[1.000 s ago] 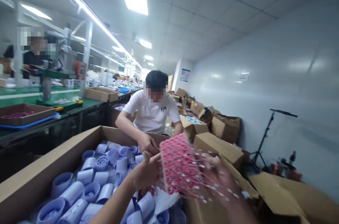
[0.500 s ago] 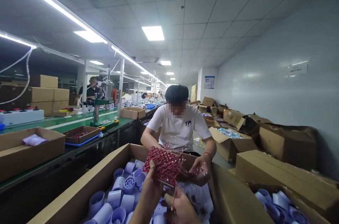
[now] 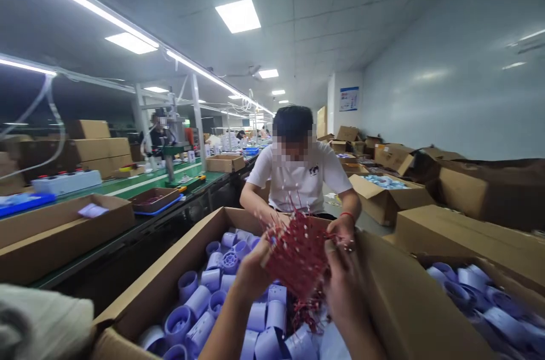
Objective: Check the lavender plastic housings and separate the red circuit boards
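Note:
A blurred flat slab packed with red wires with white tips (image 3: pixel 298 255) is held over the big carton. My left hand (image 3: pixel 255 266) grips its left edge. On the opposite edge my right hand (image 3: pixel 343 275) closes with the thumb uppermost; motion smears its fingers. Loose red wires (image 3: pixel 307 312) lie beneath in the carton, beside clear plastic film. Lilac plastic cups (image 3: pixel 210 279) fill the carton's left part. Just beyond the slab, a co-worker's hand (image 3: pixel 343 229) is close to my right fingertips and seems to have some wires in it.
The large carton's wall (image 3: pixel 170 260) runs along the left. A co-worker in a white T-shirt (image 3: pixel 293 178) sits opposite. Another box of lilac cups (image 3: pixel 472 286) stands at right. Left is a green conveyor (image 3: pixel 140 183) with trays, and pale cloth (image 3: pixel 51 314) lies at the lower left.
My right hand has gone from below the slab to its right edge. The slab has moved right and turned. Loose red wires now show beneath it, and the view has tilted down.

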Demonstrator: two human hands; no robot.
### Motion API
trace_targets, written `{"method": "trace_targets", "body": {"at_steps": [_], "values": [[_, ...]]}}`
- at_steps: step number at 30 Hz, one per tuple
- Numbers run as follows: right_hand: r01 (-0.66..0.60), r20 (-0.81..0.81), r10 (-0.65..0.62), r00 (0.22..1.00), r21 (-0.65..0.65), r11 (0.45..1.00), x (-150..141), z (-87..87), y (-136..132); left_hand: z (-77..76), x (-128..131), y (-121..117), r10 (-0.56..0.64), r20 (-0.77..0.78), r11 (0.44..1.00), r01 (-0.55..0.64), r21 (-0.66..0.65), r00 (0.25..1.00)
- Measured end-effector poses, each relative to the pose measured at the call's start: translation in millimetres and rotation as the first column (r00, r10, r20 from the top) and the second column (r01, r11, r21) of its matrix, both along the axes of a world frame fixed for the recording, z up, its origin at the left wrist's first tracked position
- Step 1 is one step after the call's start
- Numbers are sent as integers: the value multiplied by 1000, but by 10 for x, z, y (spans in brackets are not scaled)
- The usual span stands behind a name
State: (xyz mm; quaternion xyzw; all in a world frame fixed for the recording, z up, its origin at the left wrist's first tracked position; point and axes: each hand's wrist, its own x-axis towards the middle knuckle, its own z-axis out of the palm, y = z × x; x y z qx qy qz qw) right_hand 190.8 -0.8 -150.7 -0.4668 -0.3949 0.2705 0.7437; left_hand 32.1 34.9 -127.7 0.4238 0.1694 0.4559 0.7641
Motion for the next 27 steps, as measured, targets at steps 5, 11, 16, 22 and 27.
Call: {"method": "trace_targets", "body": {"at_steps": [5, 11, 16, 22, 27], "values": [[98, 230, -60, 971, -154, 983, 89, 8, -9, -48, 174, -179, -187, -154, 969, 208, 130, 970], [199, 583, -259, 770, 167, 966, 56, -85, 32, -59, 287, -242, -148, -223, 958, 195, 209, 964], [52, 547, -79, 834, 64, 997, 111, -12, 26, -110, 339, -152, -129, -131, 991, 134, 30, 983], [5, 168, 8, 986, -80, 997, 224, 97, 39, -109, 240, -27, -74, -169, 997, 71, -27, 983], [-8, 165, 24, 986, -100, 995, 158, 157, -9, -91, 191, -59, -55, -274, 998, 44, -47, 960]]}}
